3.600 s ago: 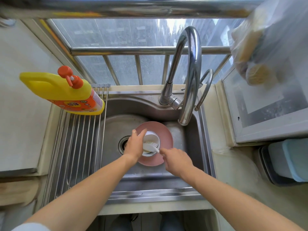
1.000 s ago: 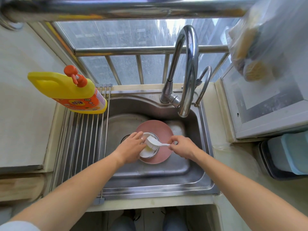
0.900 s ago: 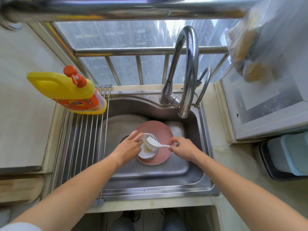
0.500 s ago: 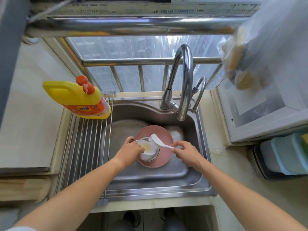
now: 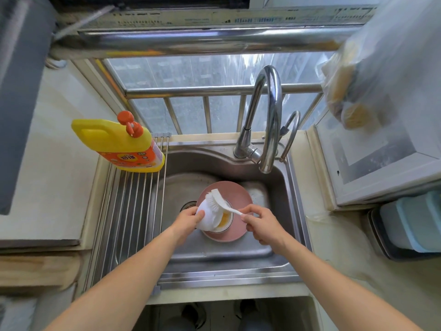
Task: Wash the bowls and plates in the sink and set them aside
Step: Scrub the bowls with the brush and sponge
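Note:
A pink plate point(image 5: 236, 194) lies in the steel sink point(image 5: 260, 249). On it sits a bowl point(image 5: 225, 222) holding yellowish liquid. My left hand point(image 5: 188, 220) grips a small white bowl point(image 5: 206, 217), tilted and lifted above the other bowl. My right hand point(image 5: 260, 223) pinches the handle of a white dish brush point(image 5: 218, 200), whose bristles press on the white bowl's outer side.
A roll-up drying rack point(image 5: 128, 211) covers the sink's left part, with a yellow detergent bottle point(image 5: 119, 142) at its far end. The faucet point(image 5: 265, 120) arches over the basin. A plastic bag hangs top right; containers point(image 5: 410, 223) stand on the right counter.
My left hand has lifted and tilted the white bowl off the stack. The brush moved from inside the bowl to its outer side. The view has tilted upward.

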Available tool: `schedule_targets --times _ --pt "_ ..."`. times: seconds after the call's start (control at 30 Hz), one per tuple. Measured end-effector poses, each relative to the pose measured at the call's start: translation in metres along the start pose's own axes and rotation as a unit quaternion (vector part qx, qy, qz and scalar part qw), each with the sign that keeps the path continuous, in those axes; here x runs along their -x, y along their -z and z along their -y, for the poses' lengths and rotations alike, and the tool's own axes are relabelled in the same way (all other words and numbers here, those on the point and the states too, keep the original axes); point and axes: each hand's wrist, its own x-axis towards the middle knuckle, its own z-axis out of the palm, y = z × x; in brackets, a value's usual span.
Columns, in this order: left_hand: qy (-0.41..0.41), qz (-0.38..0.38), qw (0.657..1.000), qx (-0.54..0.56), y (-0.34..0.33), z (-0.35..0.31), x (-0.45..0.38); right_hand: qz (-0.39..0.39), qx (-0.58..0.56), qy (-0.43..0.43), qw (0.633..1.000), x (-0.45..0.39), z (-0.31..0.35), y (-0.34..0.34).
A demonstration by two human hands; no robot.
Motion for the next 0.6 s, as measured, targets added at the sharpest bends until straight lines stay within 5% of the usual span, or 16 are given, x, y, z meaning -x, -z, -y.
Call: schedule_targets --times 0.17,0.33,0.47,0.6 --pt "-0.009 0.024 1.0 0.005 -0.006 -0.005 -0.005 -0.059 0.063 0.001 0.996 -0.01 0.008 0.009" --pt "-0.007 0.024 0.999 0.025 -0.006 -0.001 -0.007 0.009 0.053 0.003 0.999 -0.01 0.016 0.01" --pt "0.018 0.009 0.998 0.064 -0.007 0.0 -0.008 -0.064 0.106 -0.012 0.992 -0.015 0.013 0.013" --pt "0.045 -0.018 0.994 0.093 -0.007 0.0 -0.01 0.011 0.047 0.002 0.999 -0.009 0.011 0.004"
